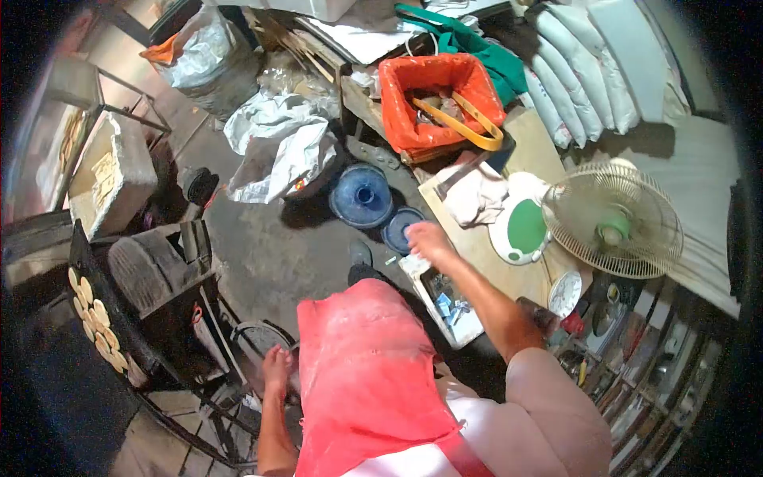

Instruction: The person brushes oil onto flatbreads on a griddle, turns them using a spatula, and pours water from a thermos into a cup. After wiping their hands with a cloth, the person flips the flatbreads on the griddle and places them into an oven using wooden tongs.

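My left hand (pixel 276 367) hangs low beside the red apron (pixel 362 362), fingers curled together, near a round grey rim (pixel 262 334). What it holds, if anything, is hidden. My right hand (pixel 431 243) is stretched forward over the wooden board's edge, close to the smaller blue bottle (pixel 404 228). Its fingers are bent together and slightly blurred, and nothing can be made out in them. A larger blue water bottle (pixel 362 195) stands just beyond. Below the right forearm lies a white foam box (pixel 429 298) with small blue and white packets inside.
A fan (pixel 612 221), a green-and-white scale (pixel 526 229) and a cloth (pixel 475 193) are at right. A red-lined basket (pixel 401 103) stands ahead. White sacks (pixel 278 143) lie on the floor. Round flat pieces (pixel 94 318) sit on a dark surface at left.
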Tool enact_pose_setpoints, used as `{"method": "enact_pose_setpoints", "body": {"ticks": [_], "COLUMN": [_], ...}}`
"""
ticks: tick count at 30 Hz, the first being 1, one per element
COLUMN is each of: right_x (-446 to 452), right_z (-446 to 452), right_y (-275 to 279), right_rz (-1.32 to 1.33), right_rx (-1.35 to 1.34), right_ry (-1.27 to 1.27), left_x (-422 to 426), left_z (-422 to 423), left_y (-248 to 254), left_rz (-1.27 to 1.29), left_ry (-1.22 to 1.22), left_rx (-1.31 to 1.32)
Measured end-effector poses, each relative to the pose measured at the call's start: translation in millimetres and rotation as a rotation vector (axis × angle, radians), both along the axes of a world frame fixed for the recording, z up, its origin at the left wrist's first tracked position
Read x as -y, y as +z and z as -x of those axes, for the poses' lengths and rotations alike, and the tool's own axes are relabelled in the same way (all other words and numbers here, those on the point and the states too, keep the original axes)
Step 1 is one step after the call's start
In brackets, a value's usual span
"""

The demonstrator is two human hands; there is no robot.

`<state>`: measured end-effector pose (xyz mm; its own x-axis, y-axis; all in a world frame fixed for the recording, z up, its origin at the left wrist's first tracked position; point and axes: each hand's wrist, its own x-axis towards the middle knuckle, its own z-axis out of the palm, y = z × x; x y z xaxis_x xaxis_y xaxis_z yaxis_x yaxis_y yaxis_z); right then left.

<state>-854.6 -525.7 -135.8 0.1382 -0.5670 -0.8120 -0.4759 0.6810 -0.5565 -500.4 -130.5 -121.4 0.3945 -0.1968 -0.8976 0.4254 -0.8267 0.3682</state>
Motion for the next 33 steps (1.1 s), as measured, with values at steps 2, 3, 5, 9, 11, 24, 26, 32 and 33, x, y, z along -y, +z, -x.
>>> {"method": "enact_pose_setpoints", "body": {"ticks": [2, 3, 5, 9, 11, 24, 26, 32, 33], "right_x": [2.3, 10.5, 43.8, 145.4, 206.9, 307.9, 296.9, 4.4, -51.5], "right_z": [-37.1, -52.4, -80.0, -140.5, -163.0, -192.2, -193.8, -252.5, -255.4], "right_y": [23.5, 20.3, 11.8, 56.5, 46.0, -6.6, -15.5, 97.1, 127.8], "right_rz": [0.057, 0.053, 0.542, 1.339, 1.479, 1.314, 1.274, 0.258, -0.062], "right_rx": [0.067, 0.072, 0.074, -0.312, -0.512, -0.774, -0.580, 0.456, 0.585], "right_ry": [0.094, 0.108, 0.420, 1.006, 1.194, 1.398, 1.367, 1.107, 1.045], "left_x": [15.3, 9.0, 2.9, -12.7, -31.9, -90.6, -90.4, 22.2, 34.6], "left_z": [11.3, 13.6, 18.7, 34.2, 48.1, 117.9, 106.2, 36.1, 25.5], "left_y": [9.2, 1.4, 3.4, 14.9, 17.7, 37.8, 29.0, 53.9, 49.7], "left_rz": [0.055, 0.056, 0.057, -0.070, -0.040, -0.127, -0.082, 0.414, 0.564], "left_ry": [0.016, 0.021, 0.025, 0.074, 0.174, 0.113, 0.137, 0.615, 0.650], "left_rx": [-0.047, -0.045, -0.036, 0.001, -0.010, 0.038, 0.024, -0.271, -0.345]}}
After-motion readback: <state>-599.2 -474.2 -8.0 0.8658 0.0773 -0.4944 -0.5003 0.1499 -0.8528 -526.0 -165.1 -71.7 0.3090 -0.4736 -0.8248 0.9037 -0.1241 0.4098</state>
